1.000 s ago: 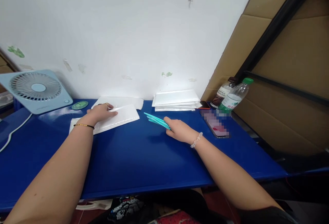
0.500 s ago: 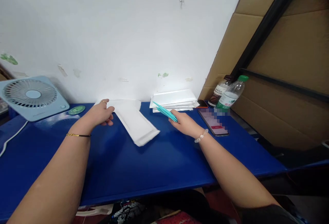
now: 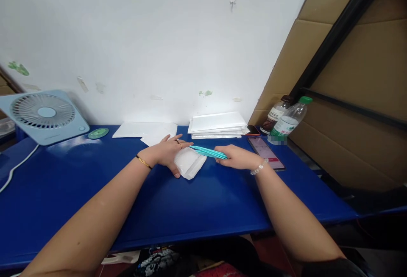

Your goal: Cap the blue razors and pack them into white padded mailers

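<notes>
My right hand (image 3: 237, 157) is closed around a bundle of thin turquoise sticks (image 3: 210, 152), which points left. What exactly the sticks are does not show. My left hand (image 3: 168, 154), fingers stretched and thumb apart, lies across a white flat packet (image 3: 192, 166) on the blue table. Part of the packet is hidden under this hand; its near end with a folded edge shows. The tips of the sticks reach close to my left fingers, over the packet's far edge.
More white packets (image 3: 129, 129) lie by the wall, and a stack of them (image 3: 219, 124) stands right of centre. A phone (image 3: 265, 153) and two bottles (image 3: 288, 122) are at the right. A blue fan (image 3: 47, 116) and a green disc (image 3: 98, 133) are at the left.
My left hand has moved right and nearer, from the packets by the wall onto the white packet. My right hand has lowered slightly, and the sticks now lie more level.
</notes>
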The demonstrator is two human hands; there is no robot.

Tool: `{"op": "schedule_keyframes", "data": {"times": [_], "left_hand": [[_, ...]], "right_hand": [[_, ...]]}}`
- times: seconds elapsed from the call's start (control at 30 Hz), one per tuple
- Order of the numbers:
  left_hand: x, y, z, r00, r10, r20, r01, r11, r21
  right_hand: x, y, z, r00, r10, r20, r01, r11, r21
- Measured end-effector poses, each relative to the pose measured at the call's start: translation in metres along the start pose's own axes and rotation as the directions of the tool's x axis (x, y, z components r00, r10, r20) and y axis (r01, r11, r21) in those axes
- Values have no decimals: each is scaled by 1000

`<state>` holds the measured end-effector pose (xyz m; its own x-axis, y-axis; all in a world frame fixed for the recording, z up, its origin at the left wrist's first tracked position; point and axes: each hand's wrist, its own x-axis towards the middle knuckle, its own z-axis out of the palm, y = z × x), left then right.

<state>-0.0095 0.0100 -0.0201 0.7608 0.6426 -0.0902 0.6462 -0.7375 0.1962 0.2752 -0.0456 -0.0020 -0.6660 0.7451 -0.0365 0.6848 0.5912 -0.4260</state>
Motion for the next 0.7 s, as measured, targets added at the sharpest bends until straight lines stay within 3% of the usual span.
{"op": "schedule_keyframes", "data": {"times": [0.13,0.33,0.5,0.7], "left_hand": [[-4,2,3,992,-18,-124,17,1000,-11],[-14,-1,7,998,-41,-51,38,997,-61],[-17,7,-1,985,-47,-169,42,999,-33],[-18,18,-11,979,9,-205,-28,996,-87]], "right_hand": [[0,-1,0,998,30,57,-29,1000,-11],[0,-1,2,985,142,101,-120,973,-196],[1,0,5,980,177,91,-142,944,-298],[-1,-5,3,968,249,32,-212,877,-431]]}}
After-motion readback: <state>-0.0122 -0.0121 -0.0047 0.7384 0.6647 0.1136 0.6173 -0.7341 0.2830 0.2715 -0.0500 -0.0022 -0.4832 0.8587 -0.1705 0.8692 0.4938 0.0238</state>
